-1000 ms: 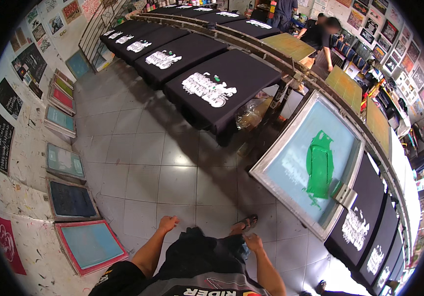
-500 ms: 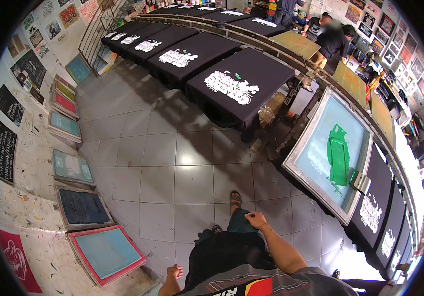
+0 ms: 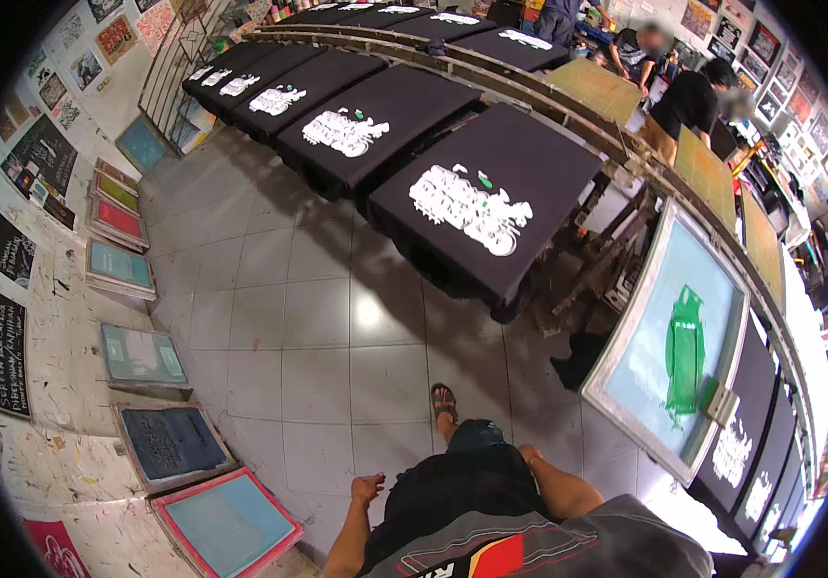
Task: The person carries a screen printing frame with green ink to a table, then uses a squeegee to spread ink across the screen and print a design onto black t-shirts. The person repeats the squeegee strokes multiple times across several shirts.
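My left hand (image 3: 368,488) hangs at my side over the tiled floor, its fingers loosely bent and a little apart, with nothing visible in it. Beside my dark shorts is my right hand (image 3: 530,455), seen from above; its fingers are mostly hidden. To my right, a screen-printing frame (image 3: 611,395) leans over the table row, with green ink (image 3: 685,356) smeared on its pale blue mesh. A metal clamp-like piece (image 3: 720,403) sits at its edge. Ahead lies a black shirt (image 3: 553,178) with a white print (image 3: 472,207) and small green patches. Neither hand touches these.
More printed black shirts (image 3: 414,96) line the long table, which has a metal rail (image 3: 529,91). Several screen frames (image 3: 226,525) lean along the left wall. Tan boards (image 3: 595,91) stand across the rail. Other people (image 3: 688,101) are at the far right.
I have stepped forward, and the shirts ahead appear nearer. My right hand has swung back toward my body; my left hand has come forward.
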`<state>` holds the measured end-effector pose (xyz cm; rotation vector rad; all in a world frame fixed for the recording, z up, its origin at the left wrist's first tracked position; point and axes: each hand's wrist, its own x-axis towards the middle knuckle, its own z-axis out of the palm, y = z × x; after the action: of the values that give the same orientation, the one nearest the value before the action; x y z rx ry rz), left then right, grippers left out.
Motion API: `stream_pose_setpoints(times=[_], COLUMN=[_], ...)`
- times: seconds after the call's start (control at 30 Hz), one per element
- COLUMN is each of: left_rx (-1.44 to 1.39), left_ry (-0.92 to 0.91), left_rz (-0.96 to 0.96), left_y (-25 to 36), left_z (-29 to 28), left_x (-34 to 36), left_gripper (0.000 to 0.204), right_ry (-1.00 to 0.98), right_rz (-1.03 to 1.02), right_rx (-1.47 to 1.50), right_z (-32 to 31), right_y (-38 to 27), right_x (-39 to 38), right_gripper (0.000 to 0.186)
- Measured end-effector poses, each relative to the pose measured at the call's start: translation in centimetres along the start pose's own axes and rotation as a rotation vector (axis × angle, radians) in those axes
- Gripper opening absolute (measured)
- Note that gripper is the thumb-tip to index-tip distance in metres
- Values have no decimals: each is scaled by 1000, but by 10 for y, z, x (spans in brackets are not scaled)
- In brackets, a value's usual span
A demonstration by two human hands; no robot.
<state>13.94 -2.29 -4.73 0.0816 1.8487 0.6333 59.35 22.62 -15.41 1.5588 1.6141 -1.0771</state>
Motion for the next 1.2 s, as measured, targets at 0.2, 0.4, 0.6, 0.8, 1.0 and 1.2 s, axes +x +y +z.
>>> stream_pose_setpoints(times=[0.2, 0.4, 0.6, 0.8, 1.0, 1.2], left_rx=[30, 29, -196, -455, -604, -833], left_ry=[91, 236, 334, 268, 168, 417], left_rz=[104, 181, 57, -502, -556, -125], left_y=[141, 209, 162, 90, 78, 150], left_z=[-45, -74, -104, -123, -192, -325], left_x=[56, 83, 111, 124, 178, 282], left_gripper=[37, 44, 49, 37, 31, 29], right_ry=[309, 207, 59, -18, 48, -11], right_rz=[114, -136, -318, -633, -423, -418], right_rx=[246, -36, -174, -915, -598, -40], right_z=[-104, -197, -236, -274, -324, -337], right_y=[-134, -236, -355, -457, -649, -864], right_x=[14, 73, 129, 209, 212, 204], right_gripper=[42, 44, 50, 47, 44, 34])
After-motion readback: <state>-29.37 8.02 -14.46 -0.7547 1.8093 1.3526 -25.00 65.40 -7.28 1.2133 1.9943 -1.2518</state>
